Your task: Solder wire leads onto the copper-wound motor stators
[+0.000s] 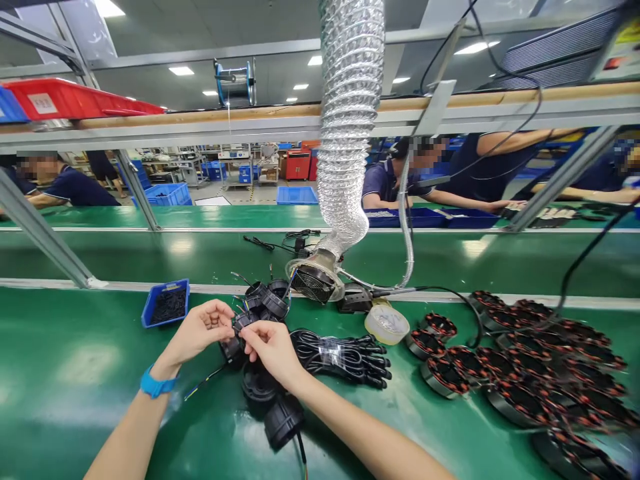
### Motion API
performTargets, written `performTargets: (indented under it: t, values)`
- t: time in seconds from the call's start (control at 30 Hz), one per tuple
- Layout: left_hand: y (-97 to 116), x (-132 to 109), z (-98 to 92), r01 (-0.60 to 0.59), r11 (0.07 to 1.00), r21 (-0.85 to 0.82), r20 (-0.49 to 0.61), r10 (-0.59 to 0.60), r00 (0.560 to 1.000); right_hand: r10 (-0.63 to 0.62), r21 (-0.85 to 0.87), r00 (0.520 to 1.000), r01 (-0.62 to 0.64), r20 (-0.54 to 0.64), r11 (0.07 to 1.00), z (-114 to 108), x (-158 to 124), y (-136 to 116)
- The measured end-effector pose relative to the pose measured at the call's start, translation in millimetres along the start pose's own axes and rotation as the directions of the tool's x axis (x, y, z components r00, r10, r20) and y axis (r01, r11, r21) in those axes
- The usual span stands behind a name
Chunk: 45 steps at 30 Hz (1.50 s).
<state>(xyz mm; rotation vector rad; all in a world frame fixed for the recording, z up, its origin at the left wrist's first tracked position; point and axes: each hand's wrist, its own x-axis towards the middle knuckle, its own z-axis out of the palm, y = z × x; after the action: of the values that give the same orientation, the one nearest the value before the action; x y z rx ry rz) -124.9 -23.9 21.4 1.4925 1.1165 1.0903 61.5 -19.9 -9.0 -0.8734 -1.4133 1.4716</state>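
My left hand point(207, 325), with a blue band on its wrist, is closed in a pinch above a cluster of black plastic housings point(284, 421). Close beside it, my right hand point(273, 348) pinches too, and the fingertips of both nearly meet. Whatever sits between the fingers is too small and too covered to name. Short coloured wires stick out of several housings, and one black lead with bared coloured ends point(204, 382) points to the lower left. Just right of my right hand lies a bundle of black cables point(325, 357) bound with clear wrap.
Left of the housings stands a blue tray point(145, 315) of small black pieces. A fan point(316, 283) hangs ahead under a silver duct point(350, 120). A tub point(383, 330) and many copper-wound rings point(525, 363) lie to the right. Co-workers sit across the green bench point(90, 373).
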Motion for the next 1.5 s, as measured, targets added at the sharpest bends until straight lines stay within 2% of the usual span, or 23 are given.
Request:
performTargets:
  t: [0.13,0.2,0.33,0.63,0.77,0.93,1.13,1.3,1.5]
  values:
    - [-6,3,2.2,-0.138,0.989,-0.05,-0.232,0.123,0.965,-0.005,0.006,1.0,0.005,0.021,1.0,1,-2,-3]
    - [-9,3,8.1,-0.162,0.986,-0.047,-0.268,0.143,0.953,-0.009,0.007,0.999,0.009,0.035,1.0,2,-3,-5]
    - [-9,2,16.8,-0.125,0.992,-0.009,-0.22,0.12,0.968,-0.008,0.015,0.999,0.008,0.038,1.0,3,-4,-7]
    - [-7,-1,14.8,-0.121,0.993,-0.001,-0.179,0.119,0.977,-0.007,0.003,1.0,0.007,0.027,1.0,3,-4,-7]
    - [-4,-3,16.8,-0.121,0.989,0.083,-0.136,0.131,0.982,-0.025,0.0,0.999,0.025,0.03,1.0,3,-5,-7]
    - [2,-8,17.9,-0.179,0.948,0.265,-0.058,0.201,0.978,-0.032,-0.026,0.999,0.032,0.025,0.999,3,-4,-7]
    - [7,-6,15.7,-0.288,0.902,0.323,0.056,0.285,0.957,-0.033,-0.01,0.999,0.033,0.035,0.999,-1,-1,-6]
    - [6,-4,2.6,-0.25,0.91,0.331,0.091,0.233,0.968,0.041,0.038,0.984,-0.049,0.176,0.998,-6,2,-2]
    - [14,-14,-13.5,-0.098,0.942,0.321,0.172,0.044,0.984,0.087,-0.001,0.966,-0.089,0.242,0.996,-4,-2,7]
